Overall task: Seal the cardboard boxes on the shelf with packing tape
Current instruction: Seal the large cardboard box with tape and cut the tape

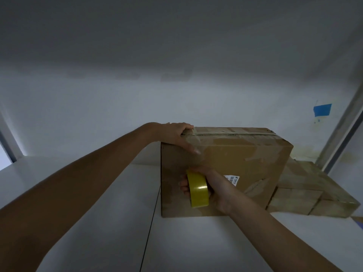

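Head view, 1 frame. Tall cardboard box [245, 154] stands on the white shelf [117, 193], right of centre, with its top seam running left to right and its front face toward the camera.

Left hand [174, 134] is at the box's top left corner. Its fingers hook over the top edge and its thumb presses on the front face. The grip is closed on the corner, judged to steady the box and pin a tape end.

Right hand [208, 185] is low on the front face, grip closed around the yellow tape roll [197, 190]. The roll is held on edge against the cardboard, below the left thumb. Judged reason: a strip is being drawn down the face under tension. The strip itself is glossy and hard to make out.

White label [232, 179] sits just right of the roll. Flatter boxes [306, 185] lie far right against the tall box; whether they are sealed cannot be told. Blue tape patch [322, 109] marks the far wall.
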